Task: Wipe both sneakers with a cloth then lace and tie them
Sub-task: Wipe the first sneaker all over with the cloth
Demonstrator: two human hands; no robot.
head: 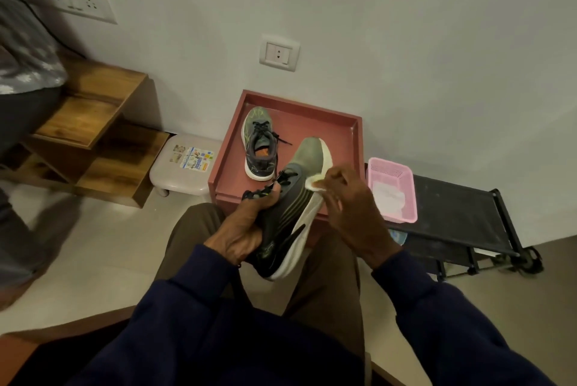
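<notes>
The shoe (290,217) hung tilted above the person's lap, heel low and near the body, toe pointing away over the red tray (312,114); its white sole edge faced right, toward the right hand (352,211), which pinched a pale cloth (315,181) against that edge just behind the toe; the left hand (246,229) gripped the lace side, fingers curled round it; I'd judge the wipe had to run heelward along the sole, toward the body; the second shoe (259,142) lay on the tray, laces loose; a pink basket (402,173) stood just beside.
</notes>
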